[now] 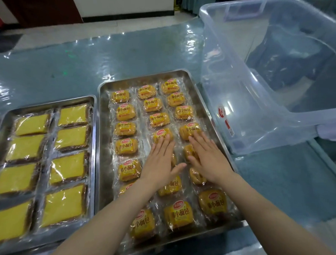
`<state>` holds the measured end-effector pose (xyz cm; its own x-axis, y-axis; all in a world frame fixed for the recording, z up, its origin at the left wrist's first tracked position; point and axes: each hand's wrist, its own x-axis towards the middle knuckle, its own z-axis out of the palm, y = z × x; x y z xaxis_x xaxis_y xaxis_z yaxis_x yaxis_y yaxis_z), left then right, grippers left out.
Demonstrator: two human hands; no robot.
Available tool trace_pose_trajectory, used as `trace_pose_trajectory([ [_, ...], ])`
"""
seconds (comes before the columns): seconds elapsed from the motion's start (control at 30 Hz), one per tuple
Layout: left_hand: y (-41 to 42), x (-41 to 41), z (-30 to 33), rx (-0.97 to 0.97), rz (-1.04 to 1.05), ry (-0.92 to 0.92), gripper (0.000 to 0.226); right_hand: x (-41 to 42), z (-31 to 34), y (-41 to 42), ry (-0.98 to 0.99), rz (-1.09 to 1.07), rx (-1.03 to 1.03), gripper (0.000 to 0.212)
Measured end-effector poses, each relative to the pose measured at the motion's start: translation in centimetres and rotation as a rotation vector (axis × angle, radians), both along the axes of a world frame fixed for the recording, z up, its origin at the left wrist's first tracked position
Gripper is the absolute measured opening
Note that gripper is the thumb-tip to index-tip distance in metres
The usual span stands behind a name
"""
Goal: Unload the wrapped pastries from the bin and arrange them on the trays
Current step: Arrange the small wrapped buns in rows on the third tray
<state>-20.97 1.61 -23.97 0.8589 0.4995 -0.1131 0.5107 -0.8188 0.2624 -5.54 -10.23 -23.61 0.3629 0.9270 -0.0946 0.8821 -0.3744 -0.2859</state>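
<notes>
Hands (183, 160) flat, hiding several wrapped pastries (125, 128), tray (103, 163)

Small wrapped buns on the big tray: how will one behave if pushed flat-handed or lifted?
Each small wrapped bun probably slides easily: glossy film on a steel tray. Likely light and squashy, so press gently. The loose wrapper edges overlap neighbours, so nudging one may shift others.

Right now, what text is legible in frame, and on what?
"小面包": large print on each small bun wrapper in the right tray.
Red oval logo above it on each wrapper: characters too blurred to read.
Fine print band on the wrappers: too small to read.
Red and white sticker on the clear bin: unreadable.
Yellow cake slices in the left tray: no text visible.
</notes>
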Motion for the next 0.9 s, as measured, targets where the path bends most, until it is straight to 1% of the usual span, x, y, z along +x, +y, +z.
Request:
trace_pose_trajectory([
  [0.17,2.5,2.4,0.1,-0.018,0.053,0.02,0.078,1.6,-0.3,4.1,0.062,-0.006,-0.014,0.058],
  [0.27,3.6,3.0,-0.4,-0.046,0.077,0.074,0.075,1.9,-1.0,5.3,0.059,0.003,-0.04,0.059],
  [0.33,4.3,2.5,-0.8,-0.061,0.064,0.098,0.073,1.9,-1.4,5.2,0.068,0.0,-0.023,0.059],
  [0.53,4.5,1.0,-0.8,-0.094,0.063,0.069,0.071,1.7,-1.1,4.6,0.09,-0.014,0.002,0.059],
  [0.73,4.4,1.2,-0.8,-0.091,0.07,0.035,0.07,1.6,0.3,6.0,0.104,-0.016,0.093,0.046],
  [0.8,4.9,1.0,-0.7,-0.046,0.103,0.015,0.069,1.6,0.6,7.5,0.128,-0.002,0.11,0.044],
  [0.9,6.6,-0.4,-0.4,0.018,0.213,-0.044,0.062,1.3,1.0,10.4,0.218,0.035,0.122,0.044],
])
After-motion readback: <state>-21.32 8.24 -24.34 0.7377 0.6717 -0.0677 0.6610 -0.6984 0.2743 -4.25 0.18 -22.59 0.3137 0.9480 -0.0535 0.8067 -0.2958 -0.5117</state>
